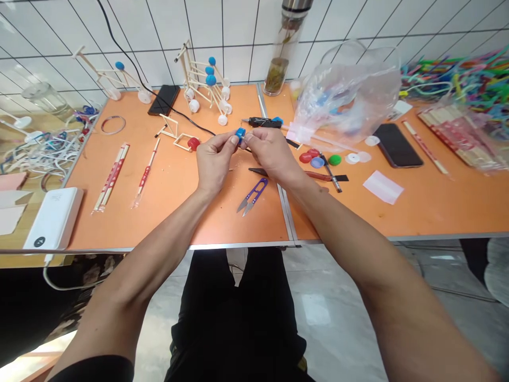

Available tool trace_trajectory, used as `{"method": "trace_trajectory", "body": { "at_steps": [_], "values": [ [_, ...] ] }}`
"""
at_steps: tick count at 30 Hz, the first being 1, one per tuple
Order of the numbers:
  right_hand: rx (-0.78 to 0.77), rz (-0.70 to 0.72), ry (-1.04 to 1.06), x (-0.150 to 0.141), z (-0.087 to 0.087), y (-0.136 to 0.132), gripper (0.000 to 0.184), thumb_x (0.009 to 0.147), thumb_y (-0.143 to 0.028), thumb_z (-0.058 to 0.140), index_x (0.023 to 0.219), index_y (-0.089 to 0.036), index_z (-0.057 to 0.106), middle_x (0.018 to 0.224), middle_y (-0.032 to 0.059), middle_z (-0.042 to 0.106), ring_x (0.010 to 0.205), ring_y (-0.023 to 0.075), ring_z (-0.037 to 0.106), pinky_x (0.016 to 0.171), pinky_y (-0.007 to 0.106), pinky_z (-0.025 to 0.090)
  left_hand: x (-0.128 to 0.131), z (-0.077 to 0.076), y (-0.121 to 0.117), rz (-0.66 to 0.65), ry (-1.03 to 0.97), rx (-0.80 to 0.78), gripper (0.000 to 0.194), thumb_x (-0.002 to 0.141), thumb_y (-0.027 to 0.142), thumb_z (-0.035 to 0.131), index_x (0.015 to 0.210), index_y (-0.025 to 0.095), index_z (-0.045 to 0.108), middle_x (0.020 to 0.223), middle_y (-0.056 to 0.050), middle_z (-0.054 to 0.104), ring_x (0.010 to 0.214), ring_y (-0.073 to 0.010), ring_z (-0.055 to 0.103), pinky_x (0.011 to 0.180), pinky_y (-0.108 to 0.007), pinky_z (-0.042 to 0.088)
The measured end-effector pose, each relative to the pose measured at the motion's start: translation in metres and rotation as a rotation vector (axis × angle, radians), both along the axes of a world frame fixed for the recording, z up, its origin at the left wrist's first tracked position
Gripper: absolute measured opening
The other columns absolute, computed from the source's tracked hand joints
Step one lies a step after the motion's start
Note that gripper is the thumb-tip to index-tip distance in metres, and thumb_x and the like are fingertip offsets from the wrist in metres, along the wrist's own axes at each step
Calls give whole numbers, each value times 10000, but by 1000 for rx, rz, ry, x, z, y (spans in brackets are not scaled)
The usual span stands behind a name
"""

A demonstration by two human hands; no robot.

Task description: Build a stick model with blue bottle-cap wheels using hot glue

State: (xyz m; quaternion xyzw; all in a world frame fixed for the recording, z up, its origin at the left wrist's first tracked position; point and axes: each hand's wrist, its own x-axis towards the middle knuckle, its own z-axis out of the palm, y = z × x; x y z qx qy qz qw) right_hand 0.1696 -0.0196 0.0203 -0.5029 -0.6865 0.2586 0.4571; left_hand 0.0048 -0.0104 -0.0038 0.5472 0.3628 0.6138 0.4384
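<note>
Both hands meet above the orange table [167, 212], pinching a small blue bottle cap [240, 133] between them. My left hand [214, 159] grips the cap with thumb and fingertips from the left. My right hand [270, 154] pinches it from the right, fingers curled. Purple thread snips [252, 195] lie on the table just below the hands. A wooden stick frame with a red cap [193, 143] rests left of my left hand. A black pen-like tool [262, 122] lies just beyond the hands.
Stick-and-cap models [207, 85] stand at the back beside a black phone [164, 99]. Loose caps [318, 158] in red, blue, green and white, a clear plastic bag [345, 95], another phone [397, 145] and wrapped chopsticks [111, 178] lie around. A white power bank [53, 217] sits far left.
</note>
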Motion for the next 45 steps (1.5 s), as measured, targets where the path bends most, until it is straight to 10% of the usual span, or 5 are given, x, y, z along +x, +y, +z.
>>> {"method": "trace_trajectory", "body": {
  "at_steps": [8,20,30,40,45],
  "values": [
    [238,-58,-425,8,-3,-6,284,1125,-437,566,915,-247,581,790,69,645,977,320,728,857,418,511,-3,-4,6,-61,-2,-46,320,917,553,948,1029,254,917,980,-49,893,958,-205,844,910,-345,689],
    [-290,142,386,-3,6,-6,502,1056,-721,678,837,-280,581,599,-68,310,512,135,294,473,285,288,-2,2,1,-58,44,104,253,977,525,898,1069,291,924,1084,-39,899,1114,-221,833,1030,-377,663],
    [283,-160,-666,0,-4,-11,218,1112,-314,492,987,-223,646,847,72,720,837,251,686,788,376,469,-1,-12,8,-49,45,30,270,1004,517,871,1107,271,917,992,-42,884,937,-190,818,892,-333,659],
    [-350,116,418,-4,11,-12,433,1050,-627,700,820,-283,573,594,-77,289,494,128,241,462,294,273,2,1,-2,-37,78,126,173,1026,455,852,1096,311,916,1138,-26,905,1150,-235,838,1087,-407,643],
    [-107,22,269,-5,2,-10,475,1040,-682,728,823,-280,596,638,-20,424,606,178,454,526,308,410,5,10,-12,5,60,21,114,1017,394,859,1046,302,921,1126,-28,910,1166,-235,832,1102,-391,647]
  ]
}}
